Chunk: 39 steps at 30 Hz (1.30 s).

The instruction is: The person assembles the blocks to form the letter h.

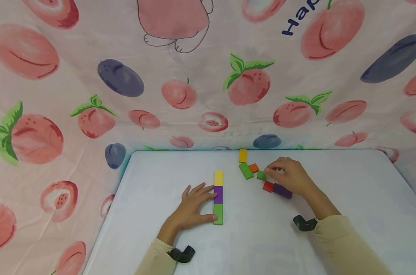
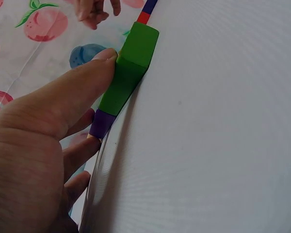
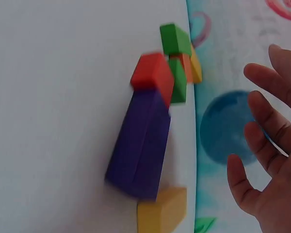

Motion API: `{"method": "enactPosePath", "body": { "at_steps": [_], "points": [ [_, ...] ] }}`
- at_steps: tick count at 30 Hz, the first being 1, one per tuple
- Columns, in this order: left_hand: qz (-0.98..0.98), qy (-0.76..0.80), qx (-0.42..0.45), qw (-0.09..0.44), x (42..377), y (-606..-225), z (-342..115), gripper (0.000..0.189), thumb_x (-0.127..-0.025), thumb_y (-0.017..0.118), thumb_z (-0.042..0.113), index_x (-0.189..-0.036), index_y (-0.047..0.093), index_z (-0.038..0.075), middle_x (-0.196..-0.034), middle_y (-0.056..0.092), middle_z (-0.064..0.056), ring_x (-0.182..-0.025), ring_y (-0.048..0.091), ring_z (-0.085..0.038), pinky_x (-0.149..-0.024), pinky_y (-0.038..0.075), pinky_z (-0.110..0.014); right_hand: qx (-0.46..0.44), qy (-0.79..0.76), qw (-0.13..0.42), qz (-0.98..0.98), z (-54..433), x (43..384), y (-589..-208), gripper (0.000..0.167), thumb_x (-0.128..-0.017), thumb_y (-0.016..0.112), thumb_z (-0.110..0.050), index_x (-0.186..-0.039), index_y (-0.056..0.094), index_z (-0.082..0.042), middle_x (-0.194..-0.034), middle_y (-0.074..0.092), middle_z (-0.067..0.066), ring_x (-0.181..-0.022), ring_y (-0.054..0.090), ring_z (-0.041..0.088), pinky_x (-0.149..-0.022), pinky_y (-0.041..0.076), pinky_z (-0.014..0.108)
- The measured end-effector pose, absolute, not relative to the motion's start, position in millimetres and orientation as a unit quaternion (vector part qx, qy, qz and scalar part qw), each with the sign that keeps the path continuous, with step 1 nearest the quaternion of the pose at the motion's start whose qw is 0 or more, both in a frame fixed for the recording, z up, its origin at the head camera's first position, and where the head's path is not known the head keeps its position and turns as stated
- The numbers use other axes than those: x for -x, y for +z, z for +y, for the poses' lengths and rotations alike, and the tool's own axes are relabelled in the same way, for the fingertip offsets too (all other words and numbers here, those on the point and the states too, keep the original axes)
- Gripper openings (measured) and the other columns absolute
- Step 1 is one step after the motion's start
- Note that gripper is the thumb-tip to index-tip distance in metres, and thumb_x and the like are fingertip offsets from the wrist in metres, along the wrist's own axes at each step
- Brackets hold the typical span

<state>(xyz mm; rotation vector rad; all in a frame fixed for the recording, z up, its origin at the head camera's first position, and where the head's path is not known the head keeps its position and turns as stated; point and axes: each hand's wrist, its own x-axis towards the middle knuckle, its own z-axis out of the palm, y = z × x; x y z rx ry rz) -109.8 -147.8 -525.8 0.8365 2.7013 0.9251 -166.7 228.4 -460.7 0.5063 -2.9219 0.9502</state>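
A straight row of three blocks lies on the white table: yellow (image 1: 218,178), purple (image 1: 219,192) and green (image 1: 218,211). My left hand (image 1: 192,208) is at the row's left side, its fingers spread; the thumb touches the green block and fingertips touch the purple one. Over the loose blocks at the right hovers my right hand (image 1: 290,175), loosely bent and holding nothing in the right wrist view. Its fingertips are close to a small green block (image 1: 261,175). Near it lie a red block (image 1: 268,186) and a long purple block (image 1: 282,191), end to end.
Farther back lie an orange block (image 1: 253,168), a larger green block (image 1: 246,171) and a yellow block (image 1: 242,156) by the table's back edge. The right wrist view shows another yellow block (image 3: 162,213) beside the long purple one. A fruit-patterned cloth (image 1: 201,68) hangs behind.
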Motion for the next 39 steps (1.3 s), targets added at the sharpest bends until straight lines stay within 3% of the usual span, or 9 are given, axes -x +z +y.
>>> {"method": "enactPosePath", "body": {
  "at_steps": [7,12,18,21,34,39],
  "points": [
    [0.905,0.310,-0.279,0.081,110,-526,-148,0.068,-0.085,0.074,0.058,-0.143,0.058,0.026,-0.163,0.040,0.003,-0.158,0.022,-0.027,-0.123,-0.001,-0.066,-0.142,0.270,-0.015,-0.952,262,159,-468,0.022,-0.095,0.073,-0.036,-0.101,0.082,-0.016,-0.102,0.069,0.004,-0.105,0.059,0.031,-0.086,0.048,0.048],
    [0.905,0.311,-0.278,0.078,110,-528,-148,0.068,-0.085,0.074,0.058,-0.143,0.059,0.026,-0.163,0.041,0.004,-0.158,0.022,-0.027,-0.123,-0.001,-0.066,-0.132,0.277,-0.031,-0.951,277,156,-480,0.018,-0.090,0.078,-0.036,-0.099,0.083,-0.021,-0.113,0.062,0.010,-0.115,0.047,0.038,-0.088,0.044,0.052],
    [0.906,0.311,-0.276,0.082,110,-530,-148,0.068,-0.085,0.074,0.060,-0.143,0.059,0.027,-0.164,0.040,0.005,-0.158,0.021,-0.025,-0.123,-0.001,-0.065,-0.122,0.280,-0.054,-0.951,287,151,-487,0.023,-0.086,0.081,-0.043,-0.099,0.083,-0.024,-0.136,0.054,0.017,-0.132,0.029,0.052,-0.095,0.034,0.075],
    [0.905,0.311,-0.277,0.081,111,-530,-148,0.068,-0.085,0.074,0.059,-0.143,0.059,0.026,-0.164,0.040,0.005,-0.158,0.021,-0.025,-0.123,-0.001,-0.065,-0.118,0.271,-0.064,-0.953,288,150,-487,0.025,-0.083,0.082,-0.045,-0.099,0.083,-0.026,-0.144,0.051,0.018,-0.135,0.026,0.055,-0.094,0.031,0.081],
    [0.903,0.314,-0.284,0.074,110,-531,-148,0.067,-0.085,0.074,0.059,-0.142,0.059,0.026,-0.163,0.041,0.005,-0.157,0.022,-0.027,-0.122,0.000,-0.067,-0.103,0.230,-0.078,-0.964,279,145,-489,0.030,-0.080,0.086,-0.043,-0.104,0.083,-0.024,-0.144,0.051,0.019,-0.134,0.028,0.055,-0.092,0.035,0.079],
    [0.906,0.307,-0.284,0.071,110,-532,-147,0.068,-0.085,0.073,0.060,-0.142,0.059,0.026,-0.163,0.041,0.004,-0.157,0.022,-0.027,-0.123,0.000,-0.066,-0.099,0.241,-0.073,-0.963,279,143,-491,0.030,-0.081,0.086,-0.039,-0.104,0.083,-0.021,-0.146,0.047,0.017,-0.137,0.024,0.053,-0.093,0.029,0.076]
  ]
}}
